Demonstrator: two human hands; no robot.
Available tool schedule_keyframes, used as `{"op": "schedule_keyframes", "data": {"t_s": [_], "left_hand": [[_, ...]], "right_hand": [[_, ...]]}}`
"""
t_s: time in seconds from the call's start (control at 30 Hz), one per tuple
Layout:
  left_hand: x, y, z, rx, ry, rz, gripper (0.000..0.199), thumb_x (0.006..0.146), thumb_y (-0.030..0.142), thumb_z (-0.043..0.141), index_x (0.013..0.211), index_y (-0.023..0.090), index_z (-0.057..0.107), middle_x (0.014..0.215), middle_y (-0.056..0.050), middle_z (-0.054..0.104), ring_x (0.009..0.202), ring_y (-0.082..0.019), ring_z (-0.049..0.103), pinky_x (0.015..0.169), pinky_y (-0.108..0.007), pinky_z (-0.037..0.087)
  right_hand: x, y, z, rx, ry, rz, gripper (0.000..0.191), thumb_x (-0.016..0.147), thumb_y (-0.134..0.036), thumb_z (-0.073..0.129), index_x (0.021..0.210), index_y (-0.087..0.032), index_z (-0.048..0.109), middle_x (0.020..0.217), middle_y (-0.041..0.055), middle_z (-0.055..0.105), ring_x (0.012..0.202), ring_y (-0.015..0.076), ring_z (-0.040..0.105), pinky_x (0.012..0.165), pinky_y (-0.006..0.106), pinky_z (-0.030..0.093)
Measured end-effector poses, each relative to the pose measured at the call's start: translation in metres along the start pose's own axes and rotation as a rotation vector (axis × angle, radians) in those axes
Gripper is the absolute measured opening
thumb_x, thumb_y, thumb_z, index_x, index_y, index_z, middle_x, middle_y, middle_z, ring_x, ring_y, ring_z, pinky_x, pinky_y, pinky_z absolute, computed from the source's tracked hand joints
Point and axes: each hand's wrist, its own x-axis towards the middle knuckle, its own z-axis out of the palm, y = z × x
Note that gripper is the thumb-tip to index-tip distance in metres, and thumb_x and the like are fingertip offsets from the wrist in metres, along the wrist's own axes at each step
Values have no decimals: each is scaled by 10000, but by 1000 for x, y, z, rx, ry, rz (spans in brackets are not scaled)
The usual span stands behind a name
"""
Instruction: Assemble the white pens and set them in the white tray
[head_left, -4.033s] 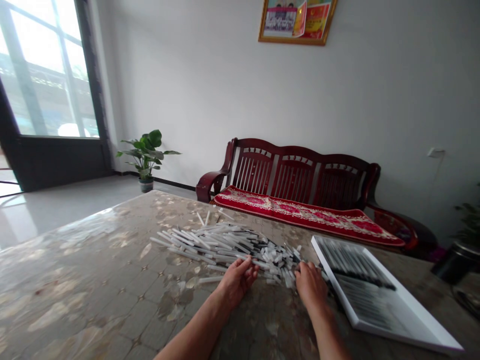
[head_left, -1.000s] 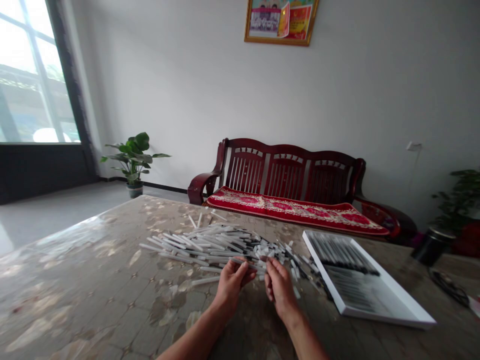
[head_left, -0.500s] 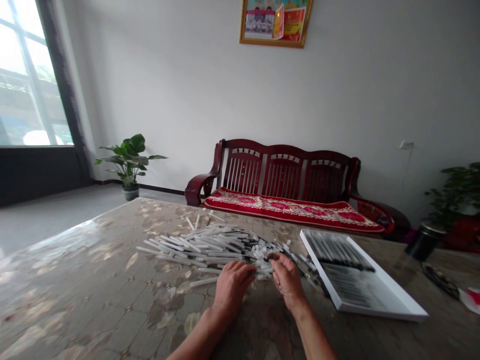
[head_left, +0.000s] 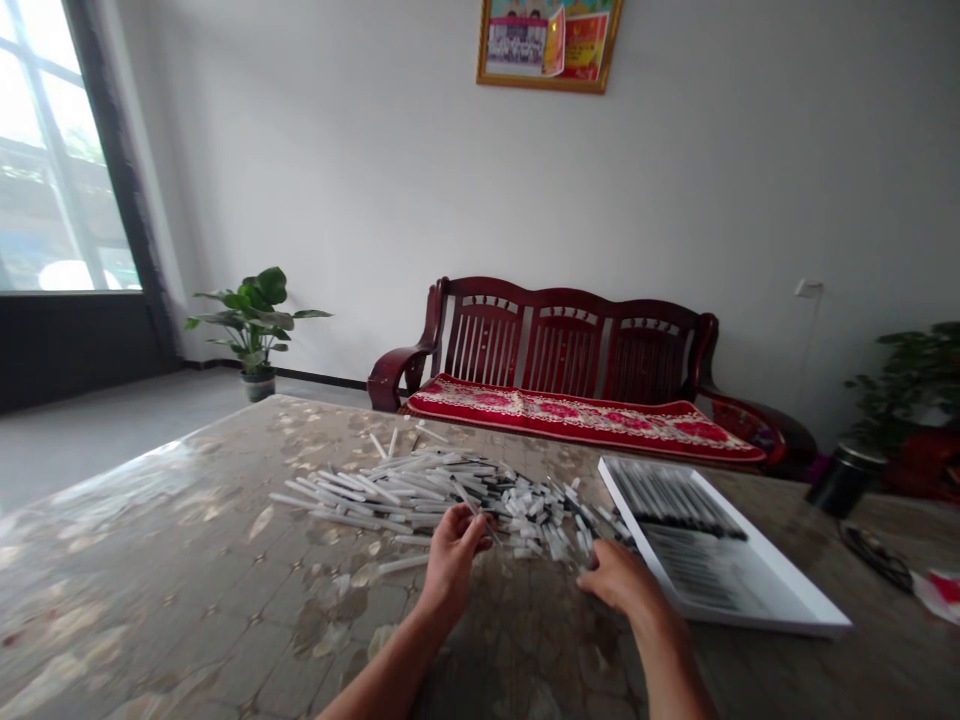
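The left hand is raised at the near edge of the pile, its fingers curled and bunched. A slim pen slants past them toward 4 o'clock, but I can't tell whether they actually grip it. The right hand is open and low, fingers loosely extended toward 10 o'clock, holding nothing visible. It sits just beside the pile's right end and near the white tray.

The heap of white plastic pens lies at 12 o'clock from the hands, and its long axis runs from 9 to 3 o'clock. Most barrels lie roughly along that line, with a few crossing it. Black tips and short white ends crowd the right side.

At 2 o'clock, the shallow white tray holds rows of black-tipped pens, their length running across it.

All this sits on a marble-patterned table. Beyond it, at 12 o'clock, stands a dark wooden bench with a red cushion. A potted plant stands at 11 o'clock.
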Motion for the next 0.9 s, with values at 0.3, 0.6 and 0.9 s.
{"op": "schedule_keyframes", "data": {"t_s": [0.3,0.6,0.9], "left_hand": [[-2,4,1,-259,34,-133,460,512,335,942,725,182,563,783,-23,728,702,-114,690,689,-220,576],[1,0,-2,-259,46,-101,498,495,324,949,771,189,557,705,17,700,662,-117,688,683,-239,591],[0,1,1,-211,56,-89,542,433,353,959,773,182,572,679,24,688,631,-108,659,641,-234,577]], "right_hand": [[-2,-54,-5,284,192,-278,138,774,-160,602,851,-241,683,812,28,725,769,200,683,675,266,450],[-25,-100,18,298,304,-514,225,833,-123,586,968,-255,707,947,32,702,871,199,681,754,271,496],[-21,-96,26,216,383,-549,235,828,-77,590,959,-237,701,911,30,688,827,183,684,723,254,508]]}}
